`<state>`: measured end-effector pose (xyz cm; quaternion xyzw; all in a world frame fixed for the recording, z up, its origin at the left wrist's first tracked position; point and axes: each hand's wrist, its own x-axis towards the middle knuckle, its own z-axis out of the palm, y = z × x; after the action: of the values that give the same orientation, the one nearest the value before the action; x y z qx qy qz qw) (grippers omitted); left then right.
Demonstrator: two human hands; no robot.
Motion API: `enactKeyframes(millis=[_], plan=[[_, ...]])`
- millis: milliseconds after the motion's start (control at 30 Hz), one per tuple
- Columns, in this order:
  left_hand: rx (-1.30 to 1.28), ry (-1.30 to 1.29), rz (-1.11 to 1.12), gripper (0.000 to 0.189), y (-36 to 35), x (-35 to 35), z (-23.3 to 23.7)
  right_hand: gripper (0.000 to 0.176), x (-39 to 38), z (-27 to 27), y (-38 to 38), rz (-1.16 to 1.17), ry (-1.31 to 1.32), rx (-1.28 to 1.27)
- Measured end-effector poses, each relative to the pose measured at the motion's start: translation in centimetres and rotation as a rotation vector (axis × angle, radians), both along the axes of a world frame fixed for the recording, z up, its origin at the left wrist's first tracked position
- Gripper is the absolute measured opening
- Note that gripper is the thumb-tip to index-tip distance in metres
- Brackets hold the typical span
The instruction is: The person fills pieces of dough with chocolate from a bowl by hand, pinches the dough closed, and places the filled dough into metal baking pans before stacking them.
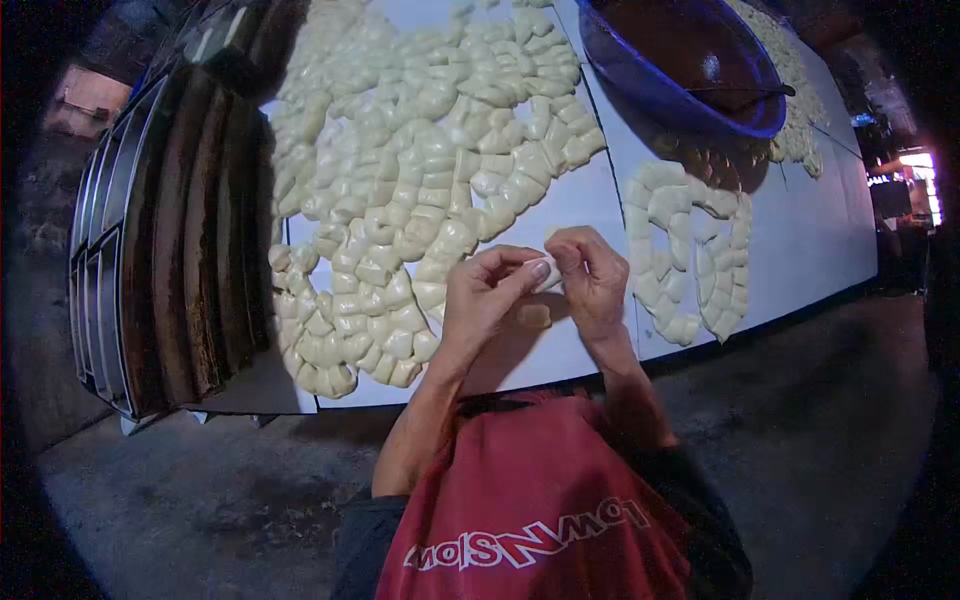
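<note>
The left hand [485, 295] and the right hand [592, 275] meet in the middle, over the near part of the flat white table top [800, 250]. Both hands pinch one small white piece of soft dough [545, 272] between thumbs and fingertips. The fingers curl in close around it, so most of the dough is hidden. It is held up in the air, not lying on the table. Right under the hands, a little pale lump [533, 316] lies on the table.

Left of the hands is a big crowd of pale yellow folded dumplings [420, 150]. They lie in curvy rows and touch each other. Right of the hands, a smaller bunch of the same dumplings [690, 250] makes loops.

Farther back sits a big round blue plastic bowl [640, 95] with brown filling [690, 45] in it. A thin dark spoon handle [745, 91] rests on its rim.

At the left side of the table is a stack of dark trays [190, 230]. Closest to the camera is the person's red apron with white letters [530, 500], above a grey floor [200, 500].
</note>
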<state>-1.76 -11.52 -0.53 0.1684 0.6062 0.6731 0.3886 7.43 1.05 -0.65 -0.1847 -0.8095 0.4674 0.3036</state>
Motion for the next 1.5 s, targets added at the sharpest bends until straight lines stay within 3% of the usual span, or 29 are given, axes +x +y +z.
enactKeyframes(millis=[67,133,233,267,300,367,467,567,600,700,833,900,933,967,1067,1233,1300,1367,1433,1500], plan=[[-0.001,-0.068,-0.038,0.022,-0.4,0.1,-1.1,0.024,0.5,2.2,-0.6,0.017,0.007,-0.013],[-0.097,-0.125,-0.099,0.029,-1.1,0.2,-1.3,0.022,2.4,1.2,-0.5,0.157,-0.055,0.003],[-0.183,0.091,-0.027,0.037,-1.9,0.8,-0.9,0.017,3.9,-1.2,-0.3,0.214,-0.238,-0.044],[-0.323,0.256,-0.059,0.043,-2.6,0.6,-0.1,0.017,3.9,-1.9,-0.1,0.224,-0.329,-0.064],[-0.256,0.253,0.081,0.042,-3.2,1.0,-0.7,0.017,4.0,-2.9,0.1,0.234,-0.419,-0.084],[-0.309,0.158,0.117,0.038,-5.3,0.5,-1.1,0.026,4.3,-4.1,0.1,0.272,-0.357,0.072],[-0.291,0.158,0.273,0.032,-8.3,-0.2,-1.2,0.039,3.9,-1.5,-0.8,0.311,-0.390,0.224],[-0.310,0.170,0.369,0.029,-10.9,-0.9,-1.3,0.042,4.4,-2.7,-0.9,0.435,-0.406,0.195],[-0.336,0.152,0.393,0.029,-11.5,-0.9,-0.8,0.042,4.6,-2.6,-0.9,0.480,-0.438,0.047],[-0.320,0.191,0.472,0.028,-12.9,-0.8,-1.8,0.032,4.5,-1.6,-1.2,0.533,-0.490,0.043],[-0.359,0.143,0.443,0.026,-12.4,-0.1,-1.3,0.036,3.9,-0.3,-0.4,0.384,-0.491,-0.056],[-0.431,0.113,0.376,0.026,-11.0,0.3,0.0,0.032,2.7,-0.3,0.5,0.193,-0.439,0.175],[-0.379,0.524,0.323,0.025,-10.1,0.4,-0.4,0.030,1.8,-0.5,1.3,0.139,-0.395,0.361],[-0.343,0.753,0.232,0.026,-9.5,0.1,-1.4,0.029,1.0,-0.8,2.1,0.082,-0.348,0.546],[-0.421,0.934,0.004,0.031,-5.2,-0.2,-1.1,0.028,-0.1,-3.9,4.5,0.232,-0.336,0.700],[-0.442,0.961,-0.223,0.024,-0.7,-1.3,-3.0,0.026,0.2,-4.2,3.4,0.091,-0.271,-0.132],[-0.355,0.890,-0.144,0.020,-0.7,-1.2,-3.1,0.026,0.7,-4.4,2.5,0.009,-0.223,-0.519],[-0.324,0.766,-0.111,0.020,-0.6,-1.2,-3.2,0.034,1.1,-3.7,1.9,0.044,-0.279,-0.595],[-0.215,0.715,-0.104,0.033,-0.3,-1.3,-3.0,0.034,0.7,-3.5,0.9,0.171,-0.310,-0.714],[-0.160,0.666,-0.064,0.041,0.3,-0.8,-2.1,0.034,0.3,-4.1,-0.2,0.215,-0.282,-0.610]])
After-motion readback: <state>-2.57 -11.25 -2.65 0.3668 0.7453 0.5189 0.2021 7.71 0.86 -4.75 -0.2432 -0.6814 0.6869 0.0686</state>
